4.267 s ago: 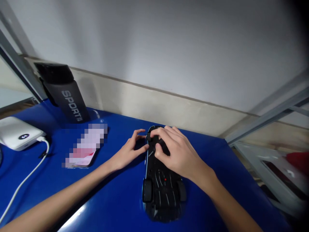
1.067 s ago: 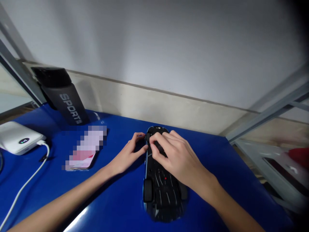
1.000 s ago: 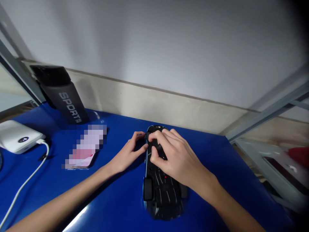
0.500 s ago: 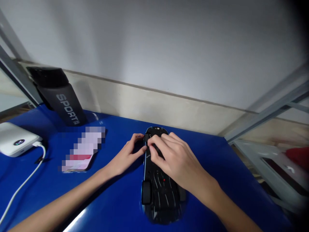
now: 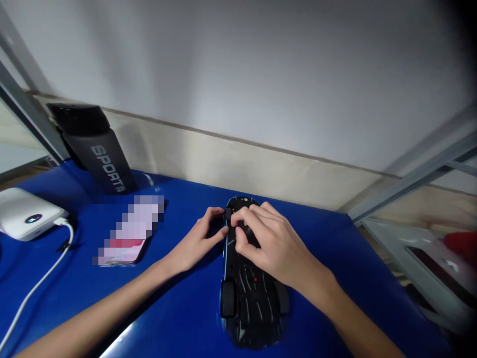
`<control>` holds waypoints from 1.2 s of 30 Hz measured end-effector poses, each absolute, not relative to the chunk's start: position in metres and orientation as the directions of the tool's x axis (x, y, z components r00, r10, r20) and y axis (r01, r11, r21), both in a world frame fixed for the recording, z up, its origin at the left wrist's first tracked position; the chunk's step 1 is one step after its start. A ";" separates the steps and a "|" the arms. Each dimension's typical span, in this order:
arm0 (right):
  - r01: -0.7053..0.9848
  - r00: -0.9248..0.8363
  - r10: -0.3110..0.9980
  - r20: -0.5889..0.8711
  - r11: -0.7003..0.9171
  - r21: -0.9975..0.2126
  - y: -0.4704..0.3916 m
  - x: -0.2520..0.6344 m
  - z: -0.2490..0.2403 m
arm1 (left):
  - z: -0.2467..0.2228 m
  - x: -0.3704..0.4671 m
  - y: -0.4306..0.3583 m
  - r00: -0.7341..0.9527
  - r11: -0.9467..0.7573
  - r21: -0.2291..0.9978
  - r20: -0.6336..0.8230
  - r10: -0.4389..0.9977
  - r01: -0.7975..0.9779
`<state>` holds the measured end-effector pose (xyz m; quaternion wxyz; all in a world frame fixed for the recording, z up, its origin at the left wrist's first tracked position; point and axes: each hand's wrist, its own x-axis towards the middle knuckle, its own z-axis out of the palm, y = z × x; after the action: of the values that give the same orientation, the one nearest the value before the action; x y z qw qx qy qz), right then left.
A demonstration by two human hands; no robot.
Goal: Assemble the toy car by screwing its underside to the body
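Observation:
A toy car [image 5: 253, 303] lies upside down on the blue table [image 5: 179, 318], its black underside and wheels facing up. My left hand [image 5: 199, 238] rests beside the car's far left side, thumb and fingers apart, with fingertips touching the edge near the front-left wheel. Over the far half of the underside is my right hand [image 5: 270, 238], its thumb and index finger bent with a gap between them. Its other fingers curl over the car's right side. Nothing shows between the right thumb and index finger.
A pixelated phone [image 5: 130, 248] lies left of my left hand. Behind it stands a dark bottle [image 5: 108, 154] marked SPORT. A white device [image 5: 30, 214] with a cable sits at the far left. A wall closes off the back; metal frame bars flank the table.
The right thumb and index finger have opened slightly and shifted a little to the right over the car. The whole view has moved slightly. My left hand keeps its place by the car.

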<state>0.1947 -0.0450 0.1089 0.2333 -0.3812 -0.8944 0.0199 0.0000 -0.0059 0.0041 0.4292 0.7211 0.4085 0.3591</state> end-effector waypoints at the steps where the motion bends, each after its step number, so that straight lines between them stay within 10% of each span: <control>1: 0.661 -0.611 0.678 0.408 0.721 -0.208 -0.045 0.195 0.108 | 0.004 0.000 -0.006 0.408 -0.297 0.913 0.168 0.897 0.278; 36: 0.639 -0.656 0.647 0.389 0.750 -0.170 -0.042 0.198 0.111 | 0.002 -0.001 -0.005 0.421 -0.317 0.906 0.181 0.889 0.280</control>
<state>0.1981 -0.0424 0.1111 0.2171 -0.3532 -0.9100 0.0091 -0.0006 -0.0048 0.0022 0.4248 0.7279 0.4013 0.3586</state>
